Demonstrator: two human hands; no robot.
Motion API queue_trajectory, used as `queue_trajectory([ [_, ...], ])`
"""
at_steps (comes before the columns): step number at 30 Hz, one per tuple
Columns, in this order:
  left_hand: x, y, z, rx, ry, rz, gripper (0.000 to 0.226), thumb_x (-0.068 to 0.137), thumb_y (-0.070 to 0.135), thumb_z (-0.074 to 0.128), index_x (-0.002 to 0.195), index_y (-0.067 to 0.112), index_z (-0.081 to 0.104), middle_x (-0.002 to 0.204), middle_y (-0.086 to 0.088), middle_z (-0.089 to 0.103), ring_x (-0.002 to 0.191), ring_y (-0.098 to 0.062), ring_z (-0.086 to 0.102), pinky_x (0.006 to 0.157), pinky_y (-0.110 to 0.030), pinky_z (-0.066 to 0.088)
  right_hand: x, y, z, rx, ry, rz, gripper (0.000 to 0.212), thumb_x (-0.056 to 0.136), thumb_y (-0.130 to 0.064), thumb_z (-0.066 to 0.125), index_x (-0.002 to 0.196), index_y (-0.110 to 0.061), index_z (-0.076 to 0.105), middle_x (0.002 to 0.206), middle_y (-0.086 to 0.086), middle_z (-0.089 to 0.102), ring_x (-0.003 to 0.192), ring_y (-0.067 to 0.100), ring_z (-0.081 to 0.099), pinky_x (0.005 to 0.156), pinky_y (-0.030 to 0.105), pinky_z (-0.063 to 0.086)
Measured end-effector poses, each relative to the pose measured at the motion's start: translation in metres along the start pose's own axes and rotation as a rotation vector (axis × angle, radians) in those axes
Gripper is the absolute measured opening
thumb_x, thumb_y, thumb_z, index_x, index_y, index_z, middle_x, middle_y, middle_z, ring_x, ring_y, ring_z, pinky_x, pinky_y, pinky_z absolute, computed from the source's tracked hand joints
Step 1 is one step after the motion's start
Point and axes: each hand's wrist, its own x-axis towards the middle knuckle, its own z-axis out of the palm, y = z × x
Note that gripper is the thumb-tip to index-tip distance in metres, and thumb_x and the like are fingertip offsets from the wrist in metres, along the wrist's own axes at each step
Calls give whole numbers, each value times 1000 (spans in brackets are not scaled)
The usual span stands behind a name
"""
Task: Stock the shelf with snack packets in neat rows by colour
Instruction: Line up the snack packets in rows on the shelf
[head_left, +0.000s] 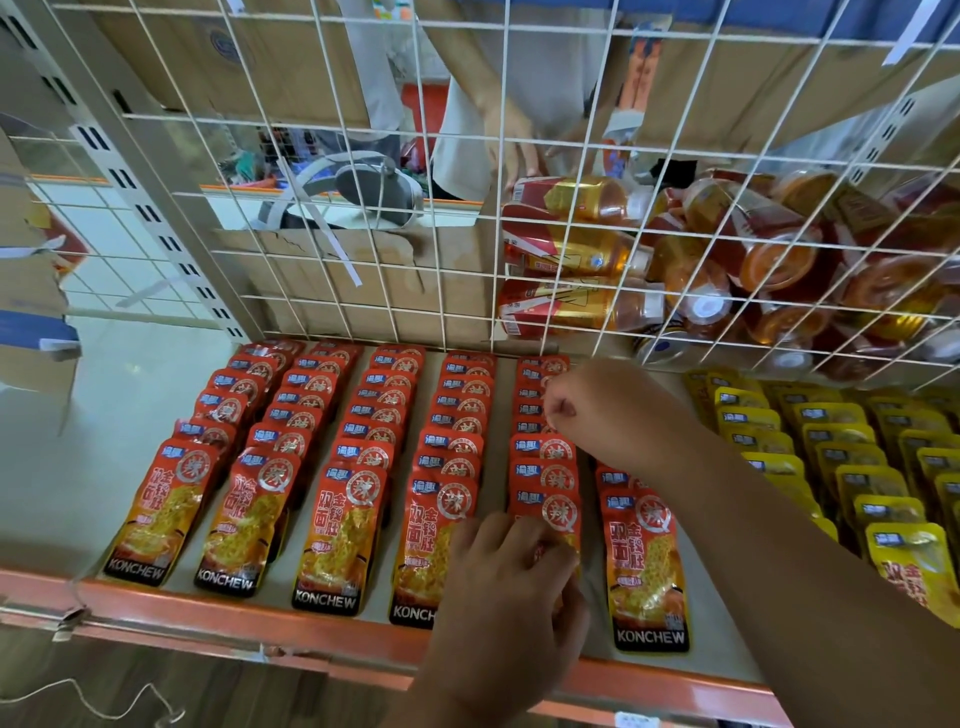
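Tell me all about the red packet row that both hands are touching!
That red packet row is the fifth from the left on the shelf. Its shiny red-orange foil packets overlap like tiles, front to back. The left hand curls over the front packet; the right hand pinches packets near the back.

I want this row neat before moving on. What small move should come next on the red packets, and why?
Probably steady the front packet with the left hand while the right hand spreads that row's back packets evenly; they look bunched tighter than in neighbouring rows.
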Motion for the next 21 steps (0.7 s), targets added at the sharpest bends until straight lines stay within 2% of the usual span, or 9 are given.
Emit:
queue_trajectory([
  [2,0,0,0,-4,-3,-3,13,84,39,67,90,29,68,99,12,61,93,-11,53,83,-35,42,-1,-3,2,-21,-64,-16,16,94,-18,59,90,-23,73,86,-6,68,79,11,64,74,24,53],
  [5,0,0,-1,-2,-1,0,14,84,40,67,90,28,68,99,11,62,92,-12,54,83,-34,41,-5,-1,8,-9,-29,-21,18,93,-18,59,86,-26,74,84,-8,68,75,6,62,68,19,49],
  [9,-1,1,-2,0,-3,2,15,84,41,67,92,28,67,99,12,62,93,-11,54,85,-33,41,-10,0,10,16,-3,-16,17,92,-18,61,84,-27,73,85,-9,69,77,7,64,72,24,55],
  [15,-2,1,-3,-11,-14,-1,17,86,43,65,95,29,68,102,13,63,96,-9,55,88,-33,41,-10,0,18,26,-11,-9,20,90,-13,60,82,-26,72,82,-7,69,73,7,62,68,20,50],
  [21,-1,2,-3,-12,-2,6,17,86,41,64,95,28,69,101,12,63,94,-10,55,87,-30,37,-11,1,23,31,9,20,20,90,-12,62,82,-27,70,79,-9,66,72,6,61,59,13,35],
])
